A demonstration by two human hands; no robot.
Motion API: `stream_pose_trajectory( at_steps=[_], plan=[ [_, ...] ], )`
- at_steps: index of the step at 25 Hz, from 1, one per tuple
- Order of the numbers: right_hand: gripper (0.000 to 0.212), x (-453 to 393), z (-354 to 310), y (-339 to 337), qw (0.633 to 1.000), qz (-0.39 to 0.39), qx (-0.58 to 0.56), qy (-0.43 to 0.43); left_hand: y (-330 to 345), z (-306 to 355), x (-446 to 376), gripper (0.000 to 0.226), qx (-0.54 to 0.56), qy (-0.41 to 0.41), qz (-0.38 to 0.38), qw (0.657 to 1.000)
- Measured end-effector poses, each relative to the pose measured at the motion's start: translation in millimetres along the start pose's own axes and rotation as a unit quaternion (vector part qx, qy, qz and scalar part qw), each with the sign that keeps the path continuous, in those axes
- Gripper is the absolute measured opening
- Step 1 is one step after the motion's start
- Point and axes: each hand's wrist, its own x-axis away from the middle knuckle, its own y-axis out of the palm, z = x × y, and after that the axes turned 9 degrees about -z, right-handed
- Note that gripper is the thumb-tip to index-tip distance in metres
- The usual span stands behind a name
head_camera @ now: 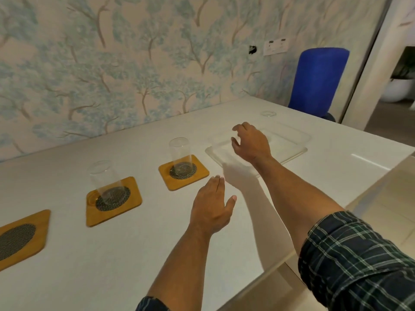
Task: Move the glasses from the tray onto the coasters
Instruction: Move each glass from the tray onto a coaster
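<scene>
- Two clear cylindrical glasses, near glass (105, 182) and far glass (180, 156), stand on square wooden coasters with dark mesh centres.
- Right hand (251, 143) over the clear rectangular tray (289, 140), fingers loosely spread, empty.
- Left hand (212, 205) flat above the smooth white tabletop (112, 265), holding nothing.

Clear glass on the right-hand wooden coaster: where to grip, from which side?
Wrap the grip around the mid-wall of the clear upright glass, coming in from the right, near side. It stands straight on the square wooden coaster, sides unobstructed, and the empty right hand is closest.
</scene>
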Motion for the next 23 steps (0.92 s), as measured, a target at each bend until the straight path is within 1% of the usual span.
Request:
stream_pose_trajectory(
  at_steps=[2, 4, 8, 12, 15, 17, 21, 23],
  plan=[
    [0.040, -7, 26, -1, 0.996, -0.004, -0.001, 0.087, 5, 5, -12, 0.080, 0.005, 0.004, -0.016, 1.000],
    [0.047, -15, 50, -3, 0.988, -0.013, -0.001, 0.156, 9, 9, -22, 0.082, 0.014, -0.004, -0.029, 0.999],
    [0.060, -34, 87, -2, 0.967, -0.064, 0.000, 0.245, 12, 12, -42, 0.084, 0.020, -0.016, -0.049, 0.998],
    [0.073, -55, 110, 7, 0.955, -0.107, -0.024, 0.274, 17, 11, -60, 0.086, 0.010, -0.014, -0.069, 0.997],
    [0.086, -71, 125, 12, 0.951, -0.131, -0.035, 0.279, 20, 8, -68, 0.086, -0.023, 0.009, -0.086, 0.996],
    [0.089, -82, 133, 15, 0.948, -0.146, -0.051, 0.279, 21, 5, -71, 0.086, -0.032, 0.018, -0.089, 0.995],
    [0.080, -95, 142, 25, 0.939, -0.193, -0.069, 0.277, 22, 3, -72, 0.087, -0.039, 0.020, -0.092, 0.995],
    [0.071, -93, 142, 31, 0.943, -0.172, -0.068, 0.279, 22, 4, -71, 0.087, -0.042, 0.018, -0.095, 0.994]
  ],
)
